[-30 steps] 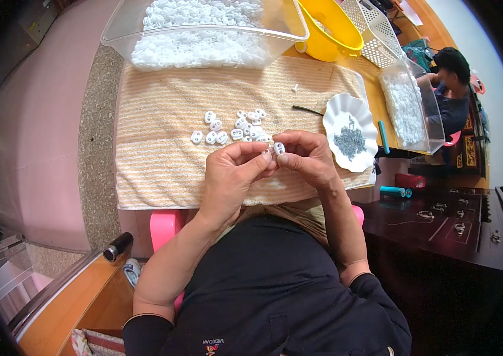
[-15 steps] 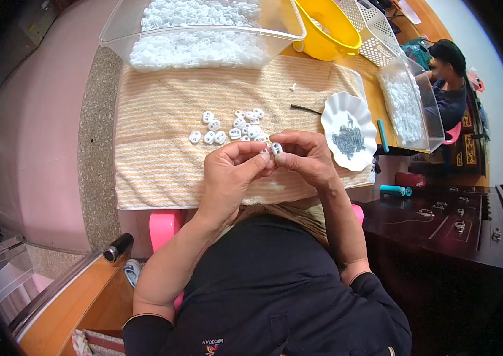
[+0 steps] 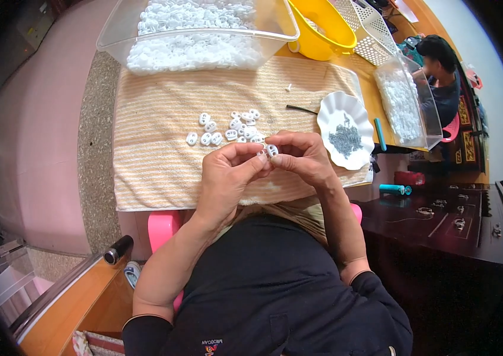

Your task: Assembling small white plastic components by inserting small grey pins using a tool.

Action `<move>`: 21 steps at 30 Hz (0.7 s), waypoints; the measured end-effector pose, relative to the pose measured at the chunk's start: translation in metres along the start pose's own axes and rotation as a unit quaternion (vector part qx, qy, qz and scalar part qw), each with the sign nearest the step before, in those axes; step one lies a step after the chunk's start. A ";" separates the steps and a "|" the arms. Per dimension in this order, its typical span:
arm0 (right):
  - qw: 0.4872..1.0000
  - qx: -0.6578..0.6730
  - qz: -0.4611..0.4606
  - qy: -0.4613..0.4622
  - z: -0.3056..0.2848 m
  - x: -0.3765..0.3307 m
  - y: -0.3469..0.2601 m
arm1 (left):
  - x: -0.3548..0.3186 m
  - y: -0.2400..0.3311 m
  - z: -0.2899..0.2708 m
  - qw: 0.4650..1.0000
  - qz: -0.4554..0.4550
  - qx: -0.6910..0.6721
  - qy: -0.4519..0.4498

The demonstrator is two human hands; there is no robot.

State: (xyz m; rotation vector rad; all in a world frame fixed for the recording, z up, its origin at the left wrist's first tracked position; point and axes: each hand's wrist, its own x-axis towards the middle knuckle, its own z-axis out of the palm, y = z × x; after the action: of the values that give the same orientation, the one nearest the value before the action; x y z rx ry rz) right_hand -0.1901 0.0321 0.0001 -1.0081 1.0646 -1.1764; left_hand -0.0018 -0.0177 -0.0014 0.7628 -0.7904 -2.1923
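Above the near part of the towel, my two hands meet fingertip to fingertip. My right hand (image 3: pixel 300 159) pinches a white two-hole cord lock (image 3: pixel 273 150) between thumb and forefinger. Against its left side, my left hand (image 3: pixel 232 172) pinches a small whitish piece, mostly hidden by the fingertips. Just beyond the fingers, several white cord locks (image 3: pixel 206 139) lie loosely grouped on the striped towel (image 3: pixel 150 160). To the right stands a white scalloped plate (image 3: pixel 326 126) with a heap of small grey metal parts (image 3: pixel 346 140), which look like springs.
A big clear bin (image 3: pixel 112 44) of white plastic parts stands at the back left, beside a yellow basin (image 3: pixel 322 44). Another clear bin (image 3: pixel 435 121) is at the right, near a seated person (image 3: pixel 444 83). A black stick (image 3: pixel 302 109) and a teal stick (image 3: pixel 380 135) lie near the plate.
The whole view has shifted slightly to the left. Both hands keep their pinch, fingertips together, with the cord lock still in the right one.
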 end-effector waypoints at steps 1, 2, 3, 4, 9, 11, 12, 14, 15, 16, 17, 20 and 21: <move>1.000 0.000 0.000 0.000 0.000 0.000 -0.001 | 0.000 0.000 0.000 1.000 0.000 -0.002 -0.001; 1.000 -0.002 0.000 -0.001 0.000 0.000 -0.002 | 0.000 0.000 0.000 1.000 0.000 -0.002 -0.001; 1.000 -0.003 0.001 -0.002 0.000 0.000 -0.002 | -0.001 0.000 0.000 1.000 0.000 0.000 0.005; 1.000 -0.003 0.001 -0.002 0.000 -0.001 -0.002 | -0.001 0.000 0.000 1.000 0.000 0.002 0.012; 1.000 -0.023 -0.013 -0.010 -0.004 -0.001 0.000 | -0.001 0.001 0.000 1.000 -0.010 0.006 0.011; 0.999 -0.032 -0.013 -0.013 -0.006 -0.001 0.001 | -0.001 0.001 0.001 1.000 -0.015 0.002 0.011; 0.999 -0.041 -0.012 -0.017 -0.007 -0.001 0.002 | -0.001 0.001 0.001 1.000 -0.019 0.002 0.014; 0.999 -0.050 -0.009 -0.014 -0.006 -0.001 0.001 | -0.001 0.001 0.001 1.000 -0.023 0.001 0.016; 0.998 -0.060 -0.005 -0.012 -0.006 -0.001 0.000 | -0.001 0.000 0.000 1.000 -0.019 -0.003 0.014; 0.998 -0.059 -0.005 -0.012 -0.005 -0.001 0.000 | -0.001 0.000 0.000 1.000 -0.016 -0.007 0.011; 0.998 -0.060 -0.006 -0.012 -0.005 -0.002 0.000 | -0.001 0.000 0.000 1.000 -0.016 -0.006 0.010; 0.998 -0.061 -0.009 -0.012 -0.005 -0.002 0.000 | -0.002 0.001 0.002 1.000 -0.023 -0.009 0.017; 0.998 -0.062 -0.010 -0.012 -0.005 -0.002 0.000 | -0.002 0.002 0.003 0.999 -0.029 -0.010 0.020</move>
State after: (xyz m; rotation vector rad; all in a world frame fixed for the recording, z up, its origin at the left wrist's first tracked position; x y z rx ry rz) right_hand -0.1952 0.0335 -0.0004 -1.1289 1.1204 -1.1227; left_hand -0.0016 -0.0162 0.0025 0.8267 -0.7350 -2.2266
